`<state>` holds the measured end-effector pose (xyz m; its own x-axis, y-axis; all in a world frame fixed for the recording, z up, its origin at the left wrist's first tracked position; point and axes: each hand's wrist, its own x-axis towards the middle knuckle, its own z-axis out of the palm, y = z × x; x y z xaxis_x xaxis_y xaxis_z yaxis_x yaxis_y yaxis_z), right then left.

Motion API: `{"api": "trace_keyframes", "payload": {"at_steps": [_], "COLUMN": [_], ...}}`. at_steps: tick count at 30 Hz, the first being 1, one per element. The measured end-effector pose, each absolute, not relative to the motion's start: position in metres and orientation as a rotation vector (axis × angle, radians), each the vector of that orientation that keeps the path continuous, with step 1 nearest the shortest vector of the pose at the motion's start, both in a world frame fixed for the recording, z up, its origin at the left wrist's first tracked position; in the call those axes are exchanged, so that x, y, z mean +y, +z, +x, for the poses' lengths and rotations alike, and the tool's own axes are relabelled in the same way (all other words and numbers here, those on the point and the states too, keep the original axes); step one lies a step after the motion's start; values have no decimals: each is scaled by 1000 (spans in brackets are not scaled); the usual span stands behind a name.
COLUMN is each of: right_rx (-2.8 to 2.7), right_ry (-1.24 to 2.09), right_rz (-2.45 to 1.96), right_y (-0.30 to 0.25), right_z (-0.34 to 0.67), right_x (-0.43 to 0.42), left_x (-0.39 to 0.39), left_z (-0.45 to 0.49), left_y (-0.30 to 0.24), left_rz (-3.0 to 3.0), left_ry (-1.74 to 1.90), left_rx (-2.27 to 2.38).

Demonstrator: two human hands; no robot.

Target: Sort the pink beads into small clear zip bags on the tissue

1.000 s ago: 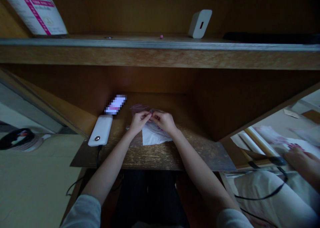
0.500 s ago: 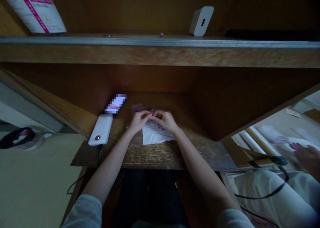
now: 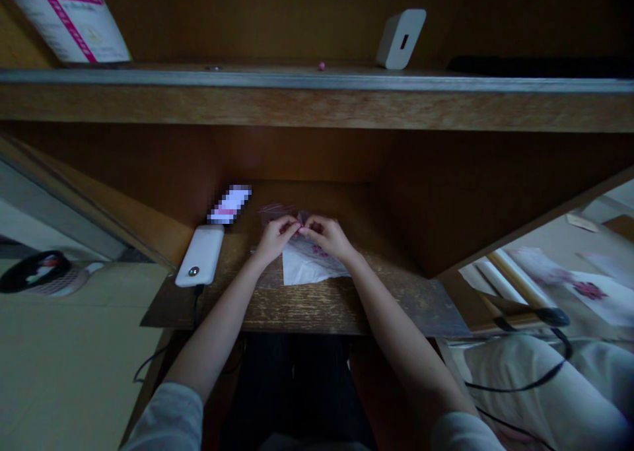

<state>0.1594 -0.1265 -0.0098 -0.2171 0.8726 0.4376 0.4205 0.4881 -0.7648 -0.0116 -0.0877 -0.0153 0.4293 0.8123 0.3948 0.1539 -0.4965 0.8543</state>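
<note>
Dim light; compartment [image 3: 446, 200] falls into shadow, my lap [image 3: 265, 391] nearly black. Worktop [image 3: 307, 313] catches dull sheen. Detail between my hands [image 3: 272, 243] soft. Phone screen [image 3: 230, 205] glows, pixelated. Edges stretched wide-angle.

I'm seeing power bank [image 3: 201, 256] lying on desk [image 3: 307, 311], left of left hand [image 3: 274, 240], phone [image 3: 230, 203] just behind it. Sheet [image 3: 311, 267] is lying beneath right hand [image 3: 329, 237]; plastic bags [image 3: 271, 210] behind left hand. Upper shelf [image 3: 297, 104] is carrying container [image 3: 82, 25] left, bead [image 3: 321, 66] mid, USB charger [image 3: 401, 39] right. Basket [image 3: 64, 279] is sitting on floor [image 3: 74, 365], far left.
</note>
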Motion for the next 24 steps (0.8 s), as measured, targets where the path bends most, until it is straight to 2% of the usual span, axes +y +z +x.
{"api": "trace_keyframes", "payload": {"at_steps": [6,15,24], "right_rx": [-1777,-1936,-1983], "right_ry": [569,63,-196], "right_rz": [-1178,-1471,-1673], "right_y": [-8,3,1], "right_z": [159,144,132], "right_x": [-128,-140,-142], "left_x": [-90,-95,-98], "left_z": [-13,-13,-10], "left_y": [-18,-15,-6], "left_rz": [2024,2239,2256], "left_ry": [1071,1082,1011], "left_rx": [885,1176,1361]}}
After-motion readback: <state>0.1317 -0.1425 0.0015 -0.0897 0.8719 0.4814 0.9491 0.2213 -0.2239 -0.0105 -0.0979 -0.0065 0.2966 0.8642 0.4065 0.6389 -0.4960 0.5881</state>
